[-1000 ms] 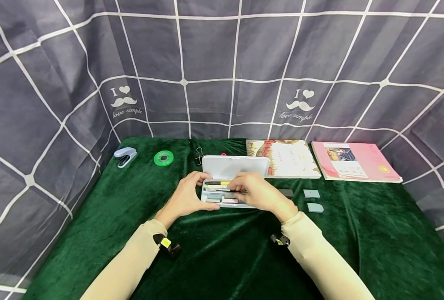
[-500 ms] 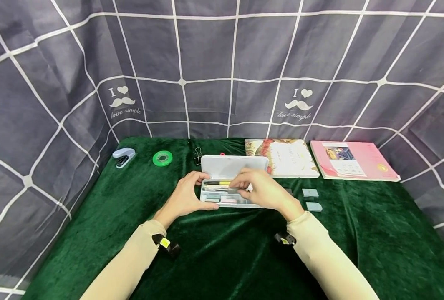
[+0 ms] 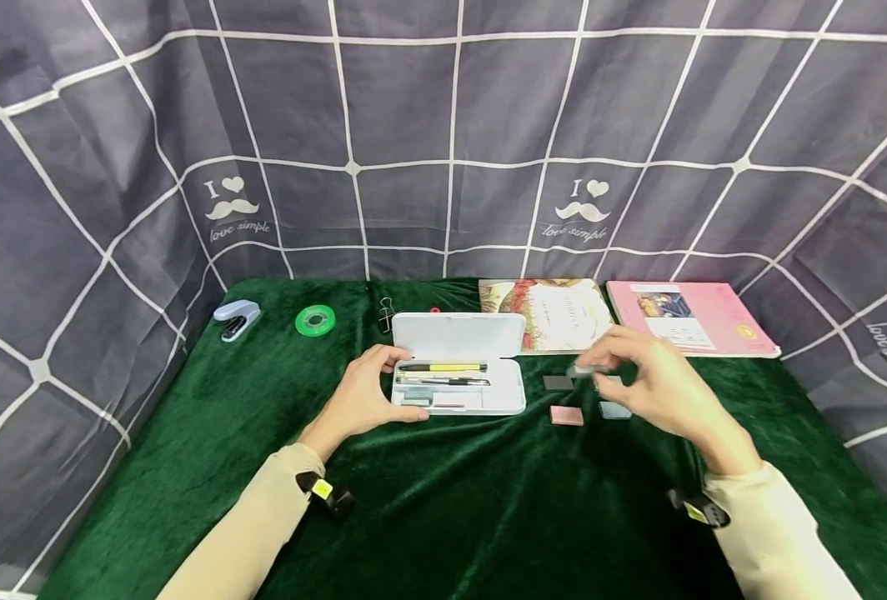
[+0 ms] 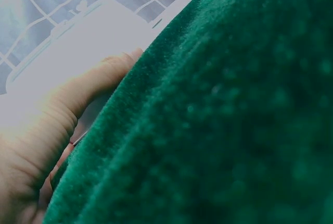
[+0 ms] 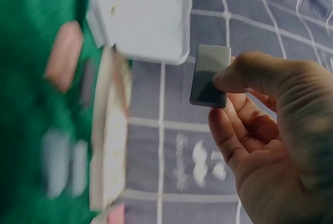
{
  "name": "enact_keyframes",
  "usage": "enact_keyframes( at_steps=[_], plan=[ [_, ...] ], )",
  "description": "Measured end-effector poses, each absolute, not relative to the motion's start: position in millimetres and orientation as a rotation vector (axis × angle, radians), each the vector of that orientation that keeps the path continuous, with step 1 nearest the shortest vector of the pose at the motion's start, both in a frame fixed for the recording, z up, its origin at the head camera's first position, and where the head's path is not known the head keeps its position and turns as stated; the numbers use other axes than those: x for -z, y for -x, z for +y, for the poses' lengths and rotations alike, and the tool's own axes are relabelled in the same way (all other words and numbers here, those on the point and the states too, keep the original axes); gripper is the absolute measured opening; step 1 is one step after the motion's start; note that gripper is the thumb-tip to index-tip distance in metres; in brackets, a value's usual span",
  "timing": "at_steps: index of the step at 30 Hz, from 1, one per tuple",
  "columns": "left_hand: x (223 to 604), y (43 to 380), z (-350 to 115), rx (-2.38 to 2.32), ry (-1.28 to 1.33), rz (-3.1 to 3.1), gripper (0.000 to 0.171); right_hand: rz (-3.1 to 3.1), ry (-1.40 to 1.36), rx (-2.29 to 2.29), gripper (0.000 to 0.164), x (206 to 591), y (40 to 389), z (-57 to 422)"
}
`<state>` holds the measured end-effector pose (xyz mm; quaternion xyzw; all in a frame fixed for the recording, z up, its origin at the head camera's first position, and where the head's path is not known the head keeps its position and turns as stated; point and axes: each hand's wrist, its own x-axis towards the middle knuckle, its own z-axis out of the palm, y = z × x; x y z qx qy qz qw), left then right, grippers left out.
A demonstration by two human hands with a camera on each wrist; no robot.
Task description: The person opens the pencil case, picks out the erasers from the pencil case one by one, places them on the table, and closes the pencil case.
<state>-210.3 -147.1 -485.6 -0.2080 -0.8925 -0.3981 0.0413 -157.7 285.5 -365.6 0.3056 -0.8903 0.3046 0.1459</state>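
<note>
An open white pencil case (image 3: 503,398) lies on the green cloth, its lid (image 3: 458,335) raised at the back. My left hand (image 3: 361,396) grips its left end, thumb along the front edge and fingers at the back. Inside lie a yellow-and-black pen (image 3: 451,367), a black-tipped pen (image 3: 454,382) and small pale blue and pink pieces. To the right of the case, my right hand (image 3: 661,387) pinches a grey block-shaped eraser (image 5: 210,70) between thumb and fingers, above the cloth. Below it lie a pink eraser (image 3: 567,415), a dark grey one (image 3: 558,382) and a pale blue one (image 3: 614,410).
Behind the case are a black binder clip (image 3: 386,315) and a floral-covered notebook (image 3: 544,317). A pink book (image 3: 694,321) lies at the back right. Toward the back left are a green tape roll (image 3: 315,321) and a light blue stapler (image 3: 237,320). A grey checked curtain (image 3: 398,208) hangs behind.
My right hand has lifted the grey eraser out of the pencil case and moved right with it, uncovering the pink eraser on the cloth. The left hand keeps its hold on the case.
</note>
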Motion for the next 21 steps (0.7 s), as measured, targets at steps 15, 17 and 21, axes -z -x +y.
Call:
enact_keyframes(
  at_steps=[15,17,21],
  plan=[
    [484,208,-148,1.217,0.630,-2.733,0.088,-2.676,-0.773,-0.878,0.052,430,108,344],
    [485,209,-148,1.212,0.632,-2.734,0.088,-2.677,-0.799,-0.866,0.052,434,106,345],
    [484,209,-146,1.208,0.635,-2.742,0.089,-2.704,-0.854,-0.891,0.046,439,104,346]
  ],
)
